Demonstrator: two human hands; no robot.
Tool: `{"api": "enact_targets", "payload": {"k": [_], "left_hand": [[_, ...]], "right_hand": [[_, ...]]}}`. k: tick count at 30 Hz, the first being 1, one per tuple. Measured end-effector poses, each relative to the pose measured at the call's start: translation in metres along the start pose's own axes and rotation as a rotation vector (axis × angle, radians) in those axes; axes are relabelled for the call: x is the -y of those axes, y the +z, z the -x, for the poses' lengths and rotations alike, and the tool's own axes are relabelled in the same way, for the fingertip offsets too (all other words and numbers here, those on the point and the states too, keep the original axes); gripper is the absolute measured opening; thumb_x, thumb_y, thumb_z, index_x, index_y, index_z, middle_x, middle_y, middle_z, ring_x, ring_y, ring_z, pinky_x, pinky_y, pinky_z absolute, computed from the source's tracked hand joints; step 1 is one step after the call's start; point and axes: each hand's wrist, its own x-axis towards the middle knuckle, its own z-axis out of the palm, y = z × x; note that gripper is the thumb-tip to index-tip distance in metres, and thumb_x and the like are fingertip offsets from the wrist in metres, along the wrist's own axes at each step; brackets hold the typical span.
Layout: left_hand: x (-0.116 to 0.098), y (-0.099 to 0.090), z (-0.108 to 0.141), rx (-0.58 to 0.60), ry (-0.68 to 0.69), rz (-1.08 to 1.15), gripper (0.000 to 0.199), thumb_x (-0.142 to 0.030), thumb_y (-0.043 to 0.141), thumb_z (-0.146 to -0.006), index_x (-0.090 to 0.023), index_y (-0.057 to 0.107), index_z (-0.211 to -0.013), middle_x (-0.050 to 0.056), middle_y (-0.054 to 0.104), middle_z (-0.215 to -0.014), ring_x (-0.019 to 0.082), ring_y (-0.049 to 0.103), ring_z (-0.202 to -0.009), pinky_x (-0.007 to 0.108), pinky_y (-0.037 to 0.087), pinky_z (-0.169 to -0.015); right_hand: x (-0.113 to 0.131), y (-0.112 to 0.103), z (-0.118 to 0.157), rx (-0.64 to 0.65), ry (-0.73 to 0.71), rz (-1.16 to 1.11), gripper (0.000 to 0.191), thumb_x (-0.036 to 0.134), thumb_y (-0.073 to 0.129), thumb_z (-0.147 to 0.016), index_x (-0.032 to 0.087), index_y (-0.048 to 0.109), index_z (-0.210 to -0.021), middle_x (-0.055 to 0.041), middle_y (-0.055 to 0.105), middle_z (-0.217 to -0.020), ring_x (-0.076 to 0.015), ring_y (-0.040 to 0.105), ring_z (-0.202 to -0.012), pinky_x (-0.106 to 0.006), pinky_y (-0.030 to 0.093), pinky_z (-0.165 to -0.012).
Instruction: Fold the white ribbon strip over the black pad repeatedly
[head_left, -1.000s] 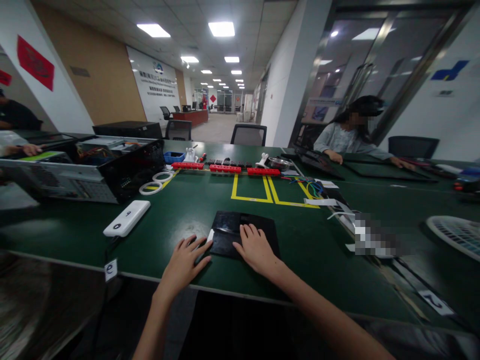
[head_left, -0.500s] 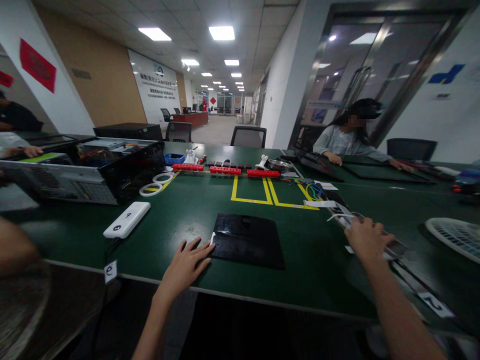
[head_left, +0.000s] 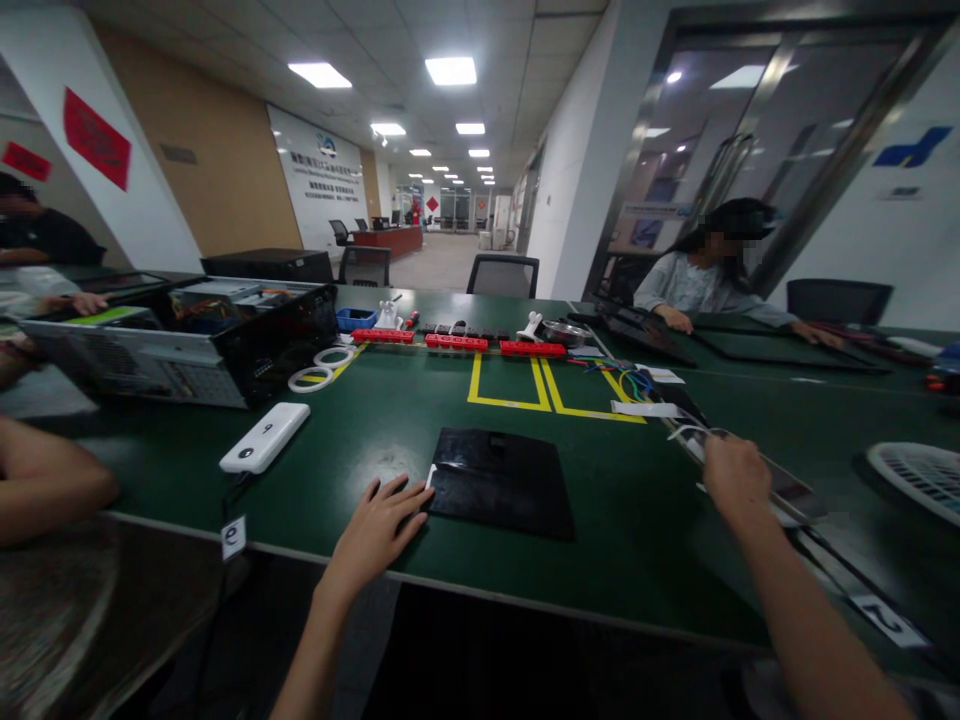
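A thin black plastic panel [head_left: 502,490] lies flat on the green table, a small white strip at its left edge. My left hand [head_left: 381,528] rests open on the tabletop, fingers spread, its fingertips at that edge. To the right, my right hand [head_left: 737,480] is closed with curled fingers over a row of flat parts. Whatever it pinches is hidden beneath the fingers. Close by are a thin white cable [head_left: 686,431], a flat white strip [head_left: 645,409] and a grey, phone-like slab [head_left: 796,494].
An opened computer case [head_left: 240,345], white tape rolls [head_left: 310,379] and a white power bank [head_left: 266,438] are on the left. Red strips [head_left: 456,342] line the back, near yellow tape outlines [head_left: 510,405]. A white grille [head_left: 919,478] lies right. Other people sit around the table.
My right hand has gone from spread fingers over the parts to a closed, curled shape. My left hand stays by the panel. The whole view has shifted slightly.
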Motion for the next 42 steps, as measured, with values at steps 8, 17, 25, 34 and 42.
{"api": "enact_targets", "payload": {"k": [8,17,25,34,42], "left_hand": [[-0.001,-0.005,-0.004,-0.119,-0.014,0.108,0.033,-0.032,0.047,-0.091,-0.027,0.06,-0.12,0.005,0.064,-0.121,0.023,0.056,-0.115,0.047,0.037,-0.102],[-0.063,-0.033,-0.017,-0.7,-0.002,-0.198,0.051,-0.033,0.059,-0.085,-0.023,0.047,-0.133,0.014,0.048,-0.137,0.033,0.041,-0.128,0.058,0.021,-0.107],[-0.078,-0.004,-0.018,-0.386,0.091,-0.225,0.04,-0.019,0.053,-0.088,-0.024,0.054,-0.127,0.008,0.061,-0.123,0.026,0.057,-0.108,0.042,0.046,-0.092],[-0.068,0.024,-0.02,-0.193,0.146,-0.157,0.034,-0.016,0.052,-0.088,-0.022,0.057,-0.121,0.006,0.064,-0.117,0.026,0.055,-0.109,0.048,0.042,-0.098],[-0.082,0.027,-0.021,-0.122,0.112,-0.164,0.048,-0.033,0.06,-0.085,-0.022,0.048,-0.13,0.011,0.057,-0.119,0.03,0.047,-0.117,0.048,0.042,-0.097]], "right_hand": [[0.044,-0.063,0.009,-0.332,-0.221,-0.163,0.036,0.016,0.036,-0.088,0.011,0.061,-0.113,-0.0147,0.061,-0.103,-0.0251,0.052,-0.093,-0.035,0.044,-0.075],[0.132,-0.115,0.068,-0.547,-0.746,-0.731,0.031,0.012,0.041,-0.09,0.018,0.062,-0.111,-0.0084,0.063,-0.093,-0.0169,0.057,-0.085,-0.032,0.05,-0.076],[0.167,-0.064,0.093,-0.385,-1.02,-0.689,0.025,0.011,0.042,-0.09,0.015,0.064,-0.1,-0.008,0.065,-0.089,-0.0151,0.055,-0.079,-0.028,0.048,-0.068],[0.163,-0.046,0.102,-0.376,-1.099,-0.449,0.024,0.01,0.043,-0.09,0.014,0.063,-0.104,-0.0097,0.065,-0.102,-0.0189,0.055,-0.087,-0.032,0.044,-0.071],[0.165,-0.045,0.104,-0.365,-1.148,-0.376,0.022,0.01,0.045,-0.089,0.014,0.063,-0.102,-0.0076,0.066,-0.1,-0.0196,0.056,-0.087,-0.032,0.043,-0.07]]}}
